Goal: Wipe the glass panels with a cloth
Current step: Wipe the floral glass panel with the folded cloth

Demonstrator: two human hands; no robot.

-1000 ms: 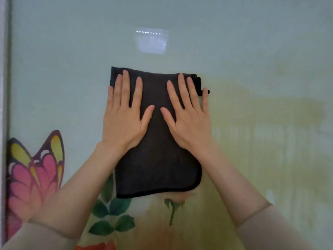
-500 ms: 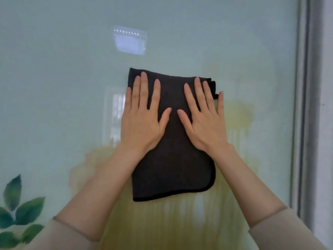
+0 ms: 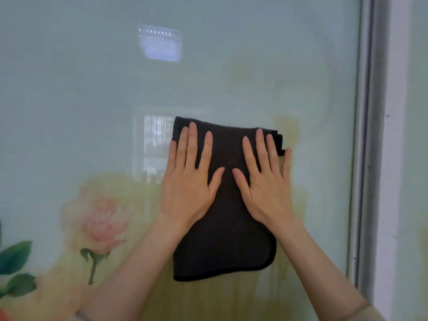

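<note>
A dark grey folded cloth (image 3: 228,242) lies flat against the pale green glass panel (image 3: 92,89), which stands upright in front of me. My left hand (image 3: 188,181) presses on the cloth's upper left part with straight, spread fingers. My right hand (image 3: 266,181) presses on its upper right part the same way, its little finger reaching just past the cloth's right edge. The cloth's lower half hangs free below both wrists.
The panel carries a printed pink rose (image 3: 102,223) and green leaves (image 3: 16,258) at lower left, plus window reflections (image 3: 159,42). A grey metal frame (image 3: 363,147) and a white wall strip (image 3: 393,158) bound the glass on the right.
Both hands have slid the cloth to the right across the glass, from near the butterfly print toward the right frame. In the last half second the cloth sits lower in view.
</note>
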